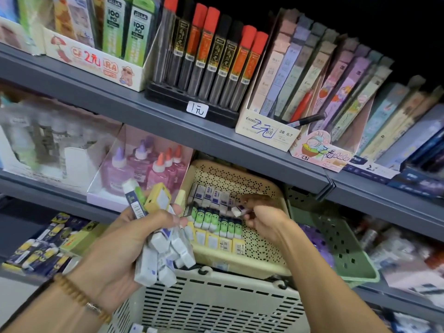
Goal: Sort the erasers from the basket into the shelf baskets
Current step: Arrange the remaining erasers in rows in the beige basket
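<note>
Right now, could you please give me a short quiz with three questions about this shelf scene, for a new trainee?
1. True or false: the left hand holds only one eraser.
2. Which hand pinches a single eraser over the beige shelf basket? A) left B) right
3. Fill in: the erasers with green sleeves lie in the ____ row of that basket.

Key:
1. False; it grips a bunch of erasers.
2. B, the right hand.
3. Middle.
</note>
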Tool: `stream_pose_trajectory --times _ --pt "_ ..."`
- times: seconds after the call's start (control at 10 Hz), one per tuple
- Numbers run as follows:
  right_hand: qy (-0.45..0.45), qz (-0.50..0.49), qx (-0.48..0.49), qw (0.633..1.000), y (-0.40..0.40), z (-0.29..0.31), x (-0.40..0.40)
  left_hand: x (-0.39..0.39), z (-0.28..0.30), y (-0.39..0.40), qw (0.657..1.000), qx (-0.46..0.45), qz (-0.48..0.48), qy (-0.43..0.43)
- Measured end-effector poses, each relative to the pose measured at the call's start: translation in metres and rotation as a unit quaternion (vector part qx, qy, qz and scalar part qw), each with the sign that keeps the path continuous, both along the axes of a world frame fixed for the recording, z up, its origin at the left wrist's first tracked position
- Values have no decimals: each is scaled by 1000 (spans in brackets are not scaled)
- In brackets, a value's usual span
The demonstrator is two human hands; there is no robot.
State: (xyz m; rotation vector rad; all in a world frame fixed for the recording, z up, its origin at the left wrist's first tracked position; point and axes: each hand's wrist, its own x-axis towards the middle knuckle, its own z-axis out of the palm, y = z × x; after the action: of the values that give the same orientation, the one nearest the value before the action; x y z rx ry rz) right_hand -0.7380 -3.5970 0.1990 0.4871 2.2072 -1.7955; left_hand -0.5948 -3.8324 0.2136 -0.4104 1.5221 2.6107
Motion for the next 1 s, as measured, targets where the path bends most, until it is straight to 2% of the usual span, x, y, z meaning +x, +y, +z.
stream_pose_trajectory --times 0.2,0.3,0.5,0.6,0.7,0.8,0.9,1.0 --pt "47 -21 180 982 3 -10 -34 -10 -16 -7 1000 7 -10 15" --pt "61 38 244 967 6 -17 -49 -14 -20 -10 1000 3 -12 17" --pt "84 122 294 944 0 -29 -61 -16 -22 -9 999 9 -2 36" --pt "118 73 315 939 -5 -20 -51 -12 -16 -4 998 24 -3 53" --pt "170 53 230 957 -18 4 -19 -8 -9 1 998 56 1 35" --pt "230 134 152 952 -31 34 39 0 5 9 995 87 13 39" --pt "280 245 98 923 -41 51 91 4 12 14 992 118 9 36" --pt "270 323 80 904 -48 53 118 6 15 17 988 152 0 29"
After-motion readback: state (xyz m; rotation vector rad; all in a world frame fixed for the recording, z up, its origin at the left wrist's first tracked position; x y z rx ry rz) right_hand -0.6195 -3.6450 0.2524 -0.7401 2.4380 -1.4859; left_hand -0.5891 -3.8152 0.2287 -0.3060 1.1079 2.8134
